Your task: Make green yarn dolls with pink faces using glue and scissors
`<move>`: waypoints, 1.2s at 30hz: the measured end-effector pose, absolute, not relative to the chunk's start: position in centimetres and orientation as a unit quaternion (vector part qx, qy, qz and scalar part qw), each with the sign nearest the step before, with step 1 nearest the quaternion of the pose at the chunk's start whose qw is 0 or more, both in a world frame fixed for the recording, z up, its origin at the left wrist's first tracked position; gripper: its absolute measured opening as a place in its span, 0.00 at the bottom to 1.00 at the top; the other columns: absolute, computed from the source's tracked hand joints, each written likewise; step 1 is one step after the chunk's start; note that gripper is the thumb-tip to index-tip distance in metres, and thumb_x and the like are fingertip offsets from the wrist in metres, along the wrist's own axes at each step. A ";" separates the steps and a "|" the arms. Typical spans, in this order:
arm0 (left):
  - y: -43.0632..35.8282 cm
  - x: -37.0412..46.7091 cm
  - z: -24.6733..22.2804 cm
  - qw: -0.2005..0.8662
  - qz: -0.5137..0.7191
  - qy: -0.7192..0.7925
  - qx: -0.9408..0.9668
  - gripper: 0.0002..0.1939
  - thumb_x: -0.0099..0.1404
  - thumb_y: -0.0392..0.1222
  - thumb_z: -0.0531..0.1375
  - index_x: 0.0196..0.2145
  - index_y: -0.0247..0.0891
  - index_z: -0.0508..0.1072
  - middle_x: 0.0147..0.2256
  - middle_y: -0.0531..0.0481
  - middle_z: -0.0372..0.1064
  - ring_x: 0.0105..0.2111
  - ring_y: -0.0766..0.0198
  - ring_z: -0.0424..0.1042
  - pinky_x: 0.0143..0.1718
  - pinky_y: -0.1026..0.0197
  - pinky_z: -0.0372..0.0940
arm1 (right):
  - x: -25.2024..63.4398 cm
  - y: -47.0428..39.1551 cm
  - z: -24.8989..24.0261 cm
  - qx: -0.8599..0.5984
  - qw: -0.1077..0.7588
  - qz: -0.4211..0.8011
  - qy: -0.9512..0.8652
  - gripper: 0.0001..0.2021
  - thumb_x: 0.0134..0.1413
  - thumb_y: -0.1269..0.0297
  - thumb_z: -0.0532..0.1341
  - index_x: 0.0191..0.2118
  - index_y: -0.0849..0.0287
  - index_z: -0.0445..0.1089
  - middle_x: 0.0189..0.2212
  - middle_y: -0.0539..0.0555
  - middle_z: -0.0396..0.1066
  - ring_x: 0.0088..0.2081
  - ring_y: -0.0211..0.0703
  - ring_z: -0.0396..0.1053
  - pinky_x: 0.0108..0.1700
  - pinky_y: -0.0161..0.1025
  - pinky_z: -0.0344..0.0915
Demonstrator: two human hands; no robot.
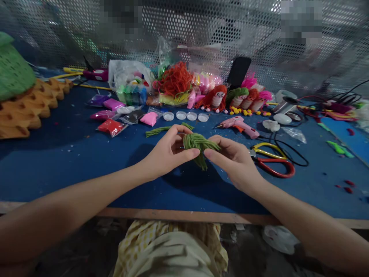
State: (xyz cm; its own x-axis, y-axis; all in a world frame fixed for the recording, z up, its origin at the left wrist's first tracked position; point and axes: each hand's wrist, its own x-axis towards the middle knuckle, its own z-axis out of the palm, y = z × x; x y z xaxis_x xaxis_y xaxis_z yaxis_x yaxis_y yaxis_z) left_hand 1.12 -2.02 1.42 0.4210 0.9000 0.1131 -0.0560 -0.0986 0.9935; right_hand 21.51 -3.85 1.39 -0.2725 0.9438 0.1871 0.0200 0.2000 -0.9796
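Note:
A bundle of green yarn (198,143) is held above the blue table, between both hands. My left hand (173,149) grips its left side, thumb in front and fingers behind. My right hand (235,159) pinches the loose strands at the right end between thumb and fingers. Some strands hang down between the two thumbs. Behind my left hand, more green yarn (158,131) lies on the table. A small doll with green yarn hair (238,96) stands at the back among dolls with red and pink hair.
On the blue table (95,169) are a pink glue gun (239,126), red-and-yellow-handled scissors (275,166), small round white dishes (181,115), coloured packets (111,127) and red yarn (176,79). An orange egg tray (31,109) stands left. Cables run at right; perforated metal (178,27) rises behind.

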 end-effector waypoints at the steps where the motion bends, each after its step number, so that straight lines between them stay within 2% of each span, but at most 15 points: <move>1: -1.9 1.1 1.4 0.575 0.413 0.345 0.616 0.23 0.60 0.46 0.70 0.45 0.40 0.62 0.37 0.53 0.72 0.37 0.64 0.75 0.39 0.63 0.70 | 21.6 -3.8 1.3 -0.389 0.464 0.519 -0.604 0.08 0.58 0.58 0.70 0.33 0.56 0.75 0.28 0.46 0.67 0.31 0.34 0.60 0.35 0.36 0.57; 8: -1.5 0.9 0.9 0.564 0.422 0.344 0.621 0.23 0.60 0.49 0.70 0.47 0.39 0.69 0.48 0.46 0.72 0.43 0.61 0.75 0.42 0.61 0.71 | 21.5 -3.5 1.0 -0.364 0.535 0.583 -0.492 0.06 0.53 0.62 0.73 0.33 0.54 0.77 0.32 0.47 0.75 0.35 0.35 0.70 0.40 0.34 0.65; 15: -1.5 0.8 1.0 0.557 0.412 0.348 0.631 0.26 0.54 0.46 0.75 0.47 0.37 0.74 0.46 0.46 0.78 0.44 0.58 0.77 0.44 0.60 0.73 | 21.1 -3.6 1.5 -0.365 0.499 0.618 -0.486 0.21 0.44 0.68 0.78 0.40 0.54 0.67 0.32 0.45 0.75 0.33 0.33 0.71 0.37 0.31 0.66; 20: -1.3 0.7 0.8 0.563 0.419 0.354 0.619 0.27 0.53 0.46 0.76 0.48 0.37 0.76 0.46 0.45 0.80 0.45 0.56 0.79 0.46 0.58 0.73 | 21.2 -3.4 1.6 -0.387 0.485 0.614 -0.488 0.23 0.45 0.64 0.77 0.42 0.54 0.65 0.31 0.45 0.72 0.31 0.32 0.69 0.34 0.31 0.65; 25: -1.1 0.5 0.7 0.563 0.407 0.345 0.631 0.27 0.54 0.47 0.76 0.48 0.37 0.76 0.46 0.45 0.81 0.45 0.55 0.79 0.47 0.57 0.74 | 21.4 -3.5 1.5 -0.415 0.477 0.539 -0.556 0.22 0.48 0.62 0.73 0.47 0.53 0.66 0.31 0.46 0.69 0.31 0.35 0.67 0.32 0.34 0.63; 28: -1.1 0.4 0.7 0.553 0.398 0.321 0.658 0.26 0.55 0.45 0.75 0.49 0.38 0.75 0.48 0.45 0.80 0.48 0.55 0.79 0.51 0.56 0.73 | 21.4 -3.8 1.5 -0.447 0.450 0.458 -0.623 0.18 0.52 0.63 0.68 0.49 0.55 0.68 0.33 0.49 0.72 0.33 0.38 0.69 0.35 0.37 0.64; 33: -1.4 0.4 0.7 0.508 0.395 0.308 0.701 0.24 0.58 0.44 0.73 0.50 0.38 0.74 0.47 0.46 0.78 0.48 0.56 0.78 0.55 0.55 0.72 | 21.7 -4.1 1.9 -0.447 0.436 0.299 -0.722 0.08 0.53 0.70 0.62 0.40 0.55 0.71 0.35 0.51 0.73 0.37 0.41 0.69 0.42 0.41 0.64; 36: -1.6 0.5 0.8 0.476 0.409 0.301 0.718 0.24 0.58 0.43 0.73 0.49 0.37 0.74 0.46 0.46 0.77 0.47 0.57 0.77 0.54 0.57 0.72 | 21.8 -4.1 2.0 -0.434 0.453 0.298 -0.719 0.07 0.51 0.72 0.61 0.37 0.54 0.68 0.37 0.51 0.71 0.39 0.42 0.69 0.43 0.41 0.65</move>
State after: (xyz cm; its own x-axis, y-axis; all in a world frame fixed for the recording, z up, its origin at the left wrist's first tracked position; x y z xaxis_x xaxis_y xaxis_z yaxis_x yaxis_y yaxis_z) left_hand 0.49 -1.56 0.85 0.4845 0.8218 0.2998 0.0427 -0.3646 0.9302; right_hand 21.76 -4.11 1.96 -0.2128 0.8946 0.3928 0.3541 0.4453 -0.8224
